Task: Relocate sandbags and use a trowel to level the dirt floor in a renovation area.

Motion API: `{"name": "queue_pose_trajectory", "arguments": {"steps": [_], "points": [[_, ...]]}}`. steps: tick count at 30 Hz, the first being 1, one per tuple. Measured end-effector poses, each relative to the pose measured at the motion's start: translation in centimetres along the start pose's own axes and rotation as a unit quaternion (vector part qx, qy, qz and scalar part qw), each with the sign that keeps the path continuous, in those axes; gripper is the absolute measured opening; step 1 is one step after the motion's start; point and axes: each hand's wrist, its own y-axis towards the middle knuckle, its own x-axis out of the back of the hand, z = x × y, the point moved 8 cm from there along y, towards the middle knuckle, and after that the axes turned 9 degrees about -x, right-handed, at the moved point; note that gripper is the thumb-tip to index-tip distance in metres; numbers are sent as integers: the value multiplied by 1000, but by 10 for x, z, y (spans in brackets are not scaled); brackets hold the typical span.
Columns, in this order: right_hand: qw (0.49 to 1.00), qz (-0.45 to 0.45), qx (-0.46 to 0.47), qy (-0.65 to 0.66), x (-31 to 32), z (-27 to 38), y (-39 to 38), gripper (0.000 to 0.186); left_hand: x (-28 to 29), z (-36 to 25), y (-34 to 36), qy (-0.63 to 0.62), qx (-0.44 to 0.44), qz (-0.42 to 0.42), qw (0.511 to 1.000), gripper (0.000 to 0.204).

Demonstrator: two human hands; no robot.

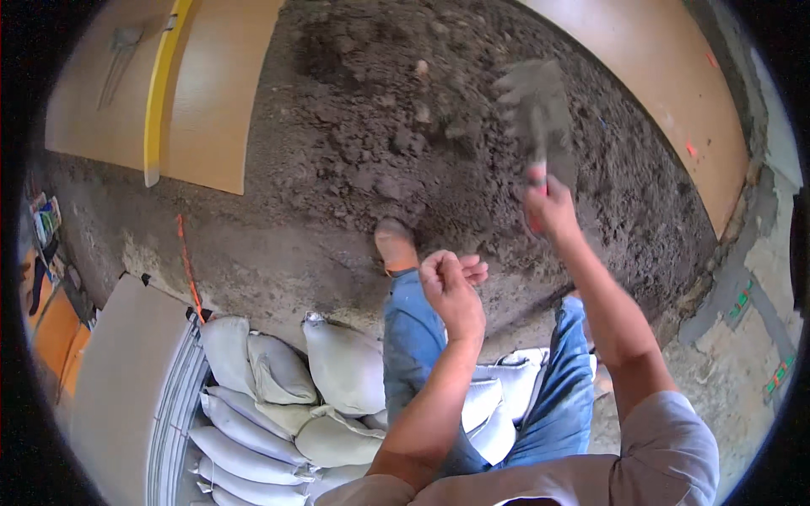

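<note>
My right hand (pixel 553 209) is closed around the red handle of a trowel (pixel 547 105). Its grey, soil-coloured blade looks toothed along the left edge and is smeared by motion. Beneath and around the blade lies dark, crumbly soil (pixel 371 143). My left hand (pixel 453 287) hovers in front of my body above my knee, its fingers loosely bent and a little apart, with nothing visible in them. One boot (pixel 394 243) of mine rests at the near edge of the loose soil.
At the left, a yellow spirit level (pixel 160 93) and a grey metal tool (pixel 118 63) lie on a tan board (pixel 215 110). Another board (pixel 666 76) borders the soil at right. White filled sacks (pixel 342 363) are piled near my legs, beside stacked panels (pixel 126 371).
</note>
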Motion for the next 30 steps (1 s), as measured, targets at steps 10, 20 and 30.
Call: {"name": "queue_pose_trajectory", "arguments": {"steps": [10,20,30], "points": [[1000,1,24,-16,-226,97,111,11,11,-52,36,-56,-9,-45,997,13],[966,-96,93,-222,-203,103,56,28,62,-43,44,-73,24,-80,994,12],[891,-1,44,-452,-214,1,-42,31,108,-64,-1,39,-60,43,996,13]]}}
